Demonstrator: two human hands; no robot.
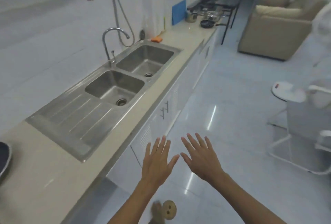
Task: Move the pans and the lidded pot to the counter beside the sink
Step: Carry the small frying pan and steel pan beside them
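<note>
Far down the beige counter (pixel 188 33) sit a small black frying pan (pixel 207 23), a steel saucepan (pixel 191 16) and a glass-lidded steel pot (pixel 212 15). A dark pan (pixel 4 155) lies at the left edge, on the near counter beside the sink's drainboard (pixel 80 121). My left hand (pixel 157 162) and my right hand (pixel 201 157) are held out flat over the floor in front of the cabinets, fingers spread, holding nothing, far from the cookware.
A steel double sink (pixel 114 87) with a curved tap (pixel 111 44) fills the middle counter. An orange sponge (pixel 156 39) and a blue cutting board (pixel 179 12) stand beyond it. A black stove rack (pixel 225 7), beige sofa (pixel 275 26) and white stool (pixel 293 116) line the right.
</note>
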